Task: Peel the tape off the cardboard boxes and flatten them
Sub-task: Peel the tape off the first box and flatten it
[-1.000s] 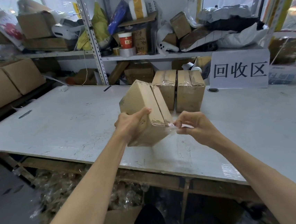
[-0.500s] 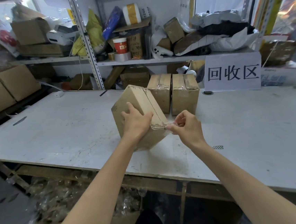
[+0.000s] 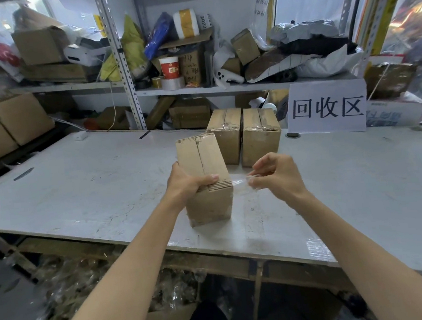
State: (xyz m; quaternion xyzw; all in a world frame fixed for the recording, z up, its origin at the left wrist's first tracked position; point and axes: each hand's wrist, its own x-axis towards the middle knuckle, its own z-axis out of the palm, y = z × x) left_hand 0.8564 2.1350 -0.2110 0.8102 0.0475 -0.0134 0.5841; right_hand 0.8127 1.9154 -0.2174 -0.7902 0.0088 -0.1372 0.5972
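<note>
**While one box is steadied, clear tape is held taut off its corner**

Where the white table (image 3: 78, 188) comes nearest the camera, a brown cardboard box (image 3: 209, 206) is stood upright on it. It is clasped at its near upper edge by the left hand (image 3: 189, 182). That grip is closed on the box, with the thumb laid across the top flaps and the fingers hidden behind the left side.

A strip of clear tape (image 3: 240, 182) is stretched from the box's near right top corner to the right hand (image 3: 273, 177), which is held just beside the box. There the tape is pinched in a narrow grip, with the other fingers curled.

Torn paper is shown along the box's near top edge. Behind it, a second box (image 3: 225, 135) and a third box (image 3: 260, 134) are set close side by side, with clear tape across their tops. To their right, a white sign (image 3: 326, 107) with black characters is propped below a cluttered shelf (image 3: 223, 88).
</note>
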